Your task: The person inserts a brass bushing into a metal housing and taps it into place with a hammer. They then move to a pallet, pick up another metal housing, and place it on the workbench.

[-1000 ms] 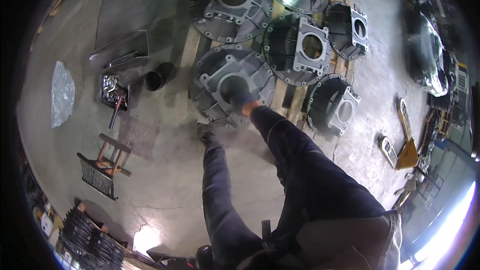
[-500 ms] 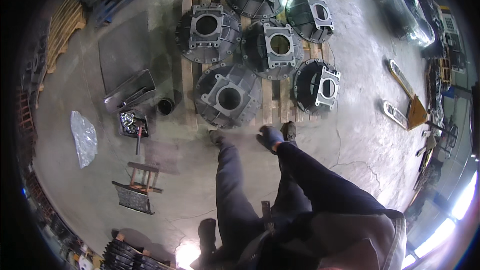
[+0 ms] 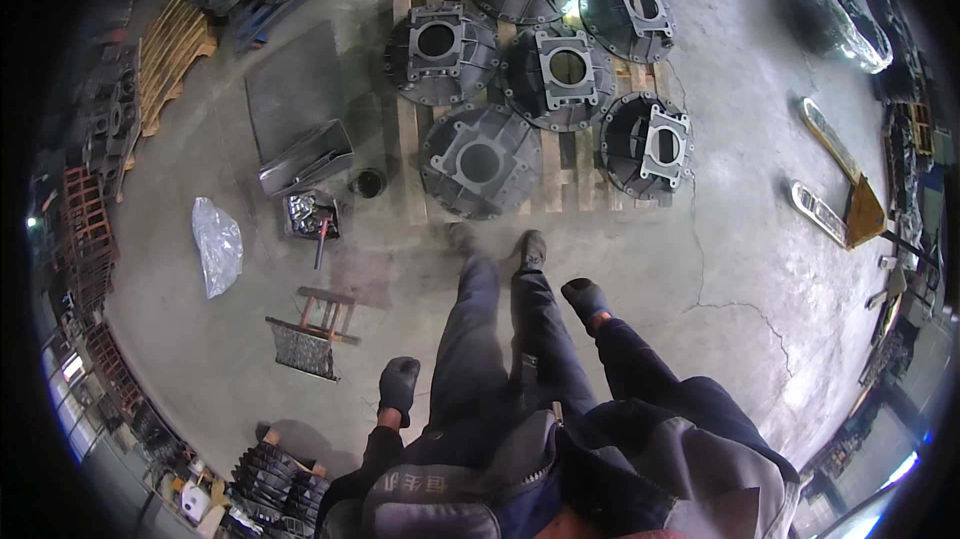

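Observation:
My left hand (image 3: 399, 385), in a dark glove, hangs beside my left leg with its fingers curled in and nothing seen in them. On the other side, my right hand (image 3: 585, 300), gloved alike, is held out past my right leg, its fingers also curled with nothing visible in them. Neither hand touches any object. Beyond my shoes lies a wooden pallet (image 3: 553, 184) bearing several dark cast-metal bell-shaped housings, each with a round opening and a lighter machined flange. The closest housing (image 3: 447, 165) stands at the pallet's near edge, just past my feet.
Left of me are a small stool (image 3: 306, 349), a box of metal parts (image 3: 302, 217) with a hammer (image 3: 321, 243) across it, a black cup-shaped container (image 3: 368, 182), a metal trough (image 3: 305, 161) and a clear plastic sheet (image 3: 218, 248). A pallet jack (image 3: 866, 212) stands at right.
My right hand has swung from in front of my shoes out to the right. My left hand has come forward. The view has shifted, with the pallet and housings now slightly farther off.

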Demonstrator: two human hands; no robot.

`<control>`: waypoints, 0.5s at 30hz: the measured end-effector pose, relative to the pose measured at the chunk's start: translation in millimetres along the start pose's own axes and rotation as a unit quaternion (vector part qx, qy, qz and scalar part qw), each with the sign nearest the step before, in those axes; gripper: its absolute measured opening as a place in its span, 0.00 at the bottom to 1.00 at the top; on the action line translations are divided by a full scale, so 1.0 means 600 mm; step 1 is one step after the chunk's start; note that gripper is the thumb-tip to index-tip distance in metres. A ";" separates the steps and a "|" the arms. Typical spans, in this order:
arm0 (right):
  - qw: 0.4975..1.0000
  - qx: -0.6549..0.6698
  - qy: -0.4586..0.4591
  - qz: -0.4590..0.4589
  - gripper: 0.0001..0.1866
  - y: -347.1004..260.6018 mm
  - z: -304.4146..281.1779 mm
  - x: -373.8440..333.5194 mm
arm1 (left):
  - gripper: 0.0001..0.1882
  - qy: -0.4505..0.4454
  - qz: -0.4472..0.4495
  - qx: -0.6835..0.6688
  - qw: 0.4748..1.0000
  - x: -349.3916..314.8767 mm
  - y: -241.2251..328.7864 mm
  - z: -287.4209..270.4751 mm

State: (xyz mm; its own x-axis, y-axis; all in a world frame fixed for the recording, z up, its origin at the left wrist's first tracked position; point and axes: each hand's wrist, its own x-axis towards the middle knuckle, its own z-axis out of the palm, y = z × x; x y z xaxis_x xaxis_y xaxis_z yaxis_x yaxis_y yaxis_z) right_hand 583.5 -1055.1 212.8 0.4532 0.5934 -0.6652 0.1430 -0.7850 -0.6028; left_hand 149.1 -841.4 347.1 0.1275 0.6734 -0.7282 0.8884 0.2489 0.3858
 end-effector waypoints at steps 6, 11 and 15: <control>0.983 0.132 0.033 0.122 0.19 0.034 -0.043 -0.020 | 0.15 -0.018 0.013 0.063 0.998 -0.035 0.026 0.029; 0.966 0.195 0.077 0.151 0.18 0.057 -0.105 -0.051 | 0.16 -0.005 0.017 0.050 0.999 -0.049 0.048 0.046; 0.943 0.268 0.050 0.191 0.17 0.071 -0.135 -0.067 | 0.17 -0.002 0.045 0.054 0.998 -0.056 0.053 0.056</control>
State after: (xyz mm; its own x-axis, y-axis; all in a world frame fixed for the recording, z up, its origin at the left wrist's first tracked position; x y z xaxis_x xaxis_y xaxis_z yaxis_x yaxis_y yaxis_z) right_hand 642.8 -1127.0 249.6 0.4662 0.2449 -0.8501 -0.5012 -0.7188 -0.4818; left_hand 188.0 -879.4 364.5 0.2108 0.6864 -0.6961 0.9157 0.1106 0.3863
